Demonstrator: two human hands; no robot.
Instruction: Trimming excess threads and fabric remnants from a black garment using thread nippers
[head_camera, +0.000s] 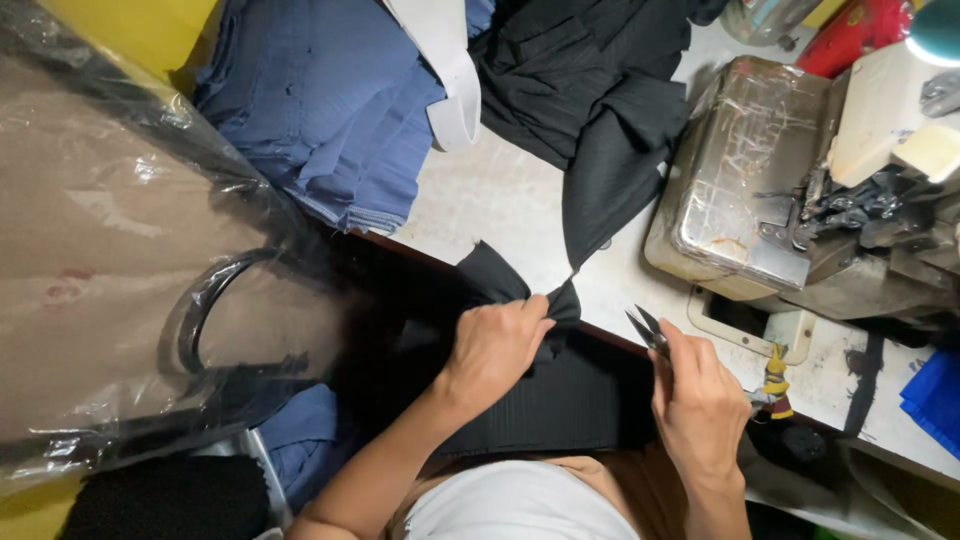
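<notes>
Steel snips (648, 331) in right hand (700, 405) point up-left, seemingly toward black fabric (520, 290).

A garment sewing workshop: an overlock sewing machine (800, 190) stands on the worktop (500, 200) beyond the hands, beside stacked blue fabric (330, 110).

Bright, even overhead light, sharp focus mid-frame, hard glare on the clear plastic sheet (120, 230) and the sewing machine's metal cover (740, 170), black fabric (590, 90) crushed to near-featureless dark, wide-angle bending at the edges, lower corners dim.
</notes>
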